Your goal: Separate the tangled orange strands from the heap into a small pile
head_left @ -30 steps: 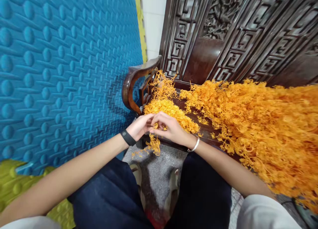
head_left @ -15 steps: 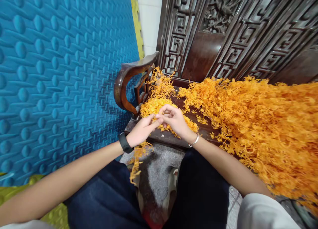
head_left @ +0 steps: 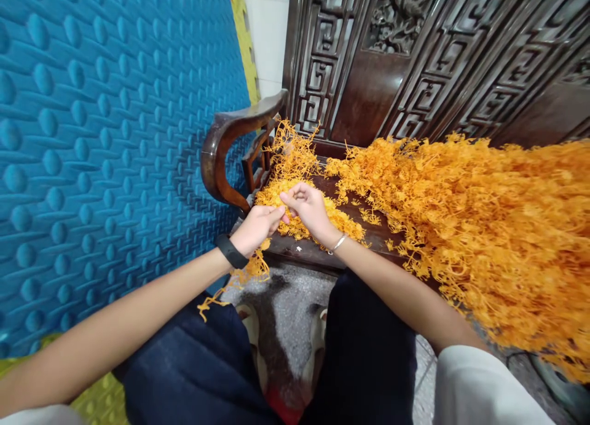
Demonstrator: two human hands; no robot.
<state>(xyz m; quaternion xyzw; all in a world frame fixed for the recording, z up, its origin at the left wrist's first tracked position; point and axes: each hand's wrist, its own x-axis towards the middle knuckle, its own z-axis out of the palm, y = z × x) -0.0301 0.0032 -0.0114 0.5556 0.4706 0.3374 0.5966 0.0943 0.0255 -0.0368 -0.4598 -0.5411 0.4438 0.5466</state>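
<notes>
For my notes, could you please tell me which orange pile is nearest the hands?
The small bright pile, partly hidden by the right hand; the stringy clump is farther back, the big heap farther right.

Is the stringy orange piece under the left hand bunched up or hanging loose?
Hanging loose: the orange piece dangles below the left hand, its thin end trailing over the blue trousers.

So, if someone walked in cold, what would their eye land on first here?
Probably the big heap of orange strands filling the right side, set against the blue bumpy mat on the left. Next, near the middle, the left hand and right hand come close together, an orange tassel hanging below the left. Behind rises a dark carved wooden panel.
</notes>
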